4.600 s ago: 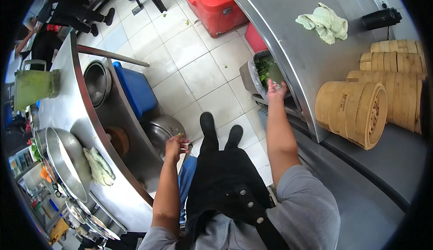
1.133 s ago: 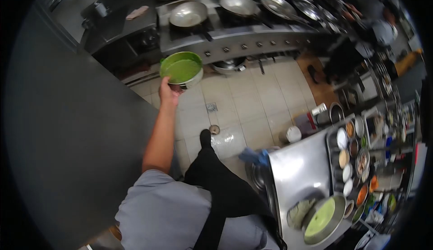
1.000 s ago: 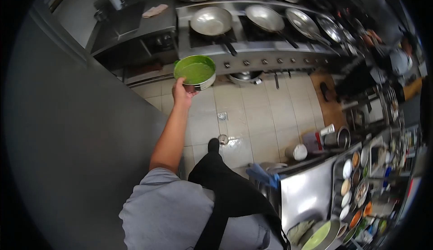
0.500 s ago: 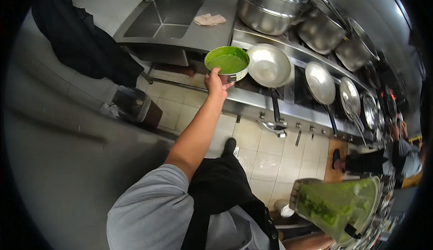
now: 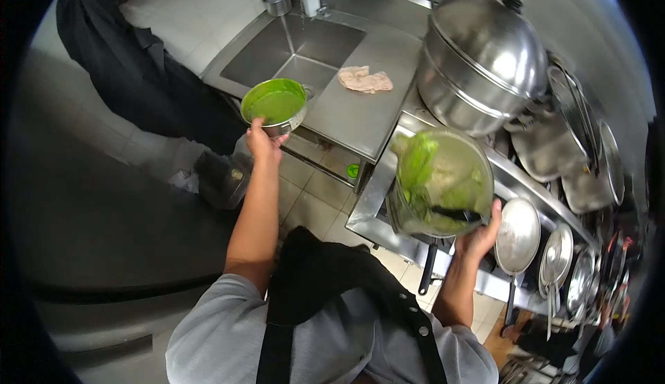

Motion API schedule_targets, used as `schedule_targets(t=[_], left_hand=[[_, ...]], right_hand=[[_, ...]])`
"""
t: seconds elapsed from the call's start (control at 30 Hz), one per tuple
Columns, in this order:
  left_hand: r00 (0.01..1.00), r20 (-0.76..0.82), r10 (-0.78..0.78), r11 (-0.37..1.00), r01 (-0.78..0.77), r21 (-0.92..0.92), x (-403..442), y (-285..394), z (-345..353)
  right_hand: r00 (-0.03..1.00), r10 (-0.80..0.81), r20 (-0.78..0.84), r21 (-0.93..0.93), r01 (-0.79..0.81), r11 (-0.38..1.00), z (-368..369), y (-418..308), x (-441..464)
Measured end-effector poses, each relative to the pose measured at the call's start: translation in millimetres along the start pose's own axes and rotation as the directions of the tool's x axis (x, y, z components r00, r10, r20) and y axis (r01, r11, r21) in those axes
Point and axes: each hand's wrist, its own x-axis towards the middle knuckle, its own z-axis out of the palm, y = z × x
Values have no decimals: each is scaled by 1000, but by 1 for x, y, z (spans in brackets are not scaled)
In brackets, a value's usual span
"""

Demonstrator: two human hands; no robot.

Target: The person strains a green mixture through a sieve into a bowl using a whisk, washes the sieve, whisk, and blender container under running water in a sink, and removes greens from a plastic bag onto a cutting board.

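My left hand grips a round metal bowl by its near side, thumb over the rim. Bright green sauce fills part of it, and it is near the front edge of the sink. On the other side, my right hand is closed at the right side of a clear blender jar, its fingers partly hidden. Green residue coats the jar's inner walls. The jar is tilted above the stove and covers most of a frying pan, whose black handle sticks out below.
A crumpled pink cloth lies on the steel counter. A large lidded steamer pot stands behind the stove, with more pots beside it. Several pans line the burners at right. A bin is at left.
My view and body have turned toward the sink. The bowl has moved from beside the stove to the sink's front. The blender jar has risen from low right to above the stove.
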Motion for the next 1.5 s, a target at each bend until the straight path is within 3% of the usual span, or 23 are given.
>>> schedule_targets(t=[0.07, 0.17, 0.2, 0.37, 0.5, 0.6, 0.7, 0.8, 0.83, 0.9, 0.97, 1.03, 1.07, 1.13, 1.2, 1.27, 1.3, 1.33, 1.4, 1.5], left_hand=[[995, -64, 73, 997, -73, 10, 11, 15, -6], [976, -170, 135, 989, -123, 79, 45, 31, -12], [976, -155, 154, 986, -141, 90, 61, 36, -12], [971, -118, 207, 977, -198, 81, 149, 51, -1], [983, -106, 153, 983, -141, 114, 244, 38, 14], [992, -63, 110, 985, -101, 140, 306, 27, 36], [998, -10, 59, 975, -55, 216, 359, 19, 54], [1000, 18, -5, 944, -1, 330, 399, 14, 68], [999, 4, -42, 945, 39, 326, 411, 11, 74], [998, 17, -59, 927, 48, 373, 424, 9, 82], [997, 45, -65, 909, 40, 415, 429, 11, 91], [996, 68, -59, 880, 20, 474, 432, 15, 95], [996, 74, -52, 866, 8, 501, 432, 19, 94], [993, 111, -44, 832, -25, 554, 430, 27, 87], [988, 147, -37, 774, -65, 630, 432, 34, 77], [989, 141, -52, 745, -56, 664, 427, 40, 75], [989, 137, -60, 731, -50, 680, 425, 42, 78], [988, 140, -66, 727, -49, 685, 423, 46, 83], [985, 153, -83, 709, -50, 704, 422, 53, 91], [969, 192, -156, 670, -39, 741, 450, 57, 94]], right_hand=[[995, 95, 0, -82, -95, 992, 43, 16, 22], [997, 61, 52, 12, -62, 998, 82, 67, 71], [993, 61, 100, 8, -62, 998, 93, 78, 81], [995, 57, -78, -1, -57, 998, 158, 129, 116], [995, 42, -92, -38, -46, 998, 189, 180, 146], [987, -68, -143, -154, 46, 987, 198, 206, 163], [942, -319, -104, -343, 267, 901, 209, 233, 179], [957, -81, -279, 81, 108, 991, 221, 239, 208], [953, -275, -128, -292, 229, 929, 212, 244, 221], [930, -362, -71, -469, 289, 834, 209, 253, 231], [921, -335, -201, -415, 230, 880, 236, 245, 227], [905, -391, -167, -604, 219, 766, 227, 230, 230], [749, -633, -198, -749, 301, 590, 240, 221, 217], [449, -893, 11, -820, 515, 249, 265, 199, 181], [477, -836, 273, -486, 818, 308, 312, 203, 140], [607, -586, 536, -312, 788, 531, 336, 243, 111], [649, -333, 684, -335, 685, 647, 364, 253, 106], [750, -103, 654, -523, 546, 655, 384, 273, 107], [854, 244, 460, -519, 35, 854, 415, 322, 130], [864, 155, 480, -509, 131, 851, 457, 376, 171]])
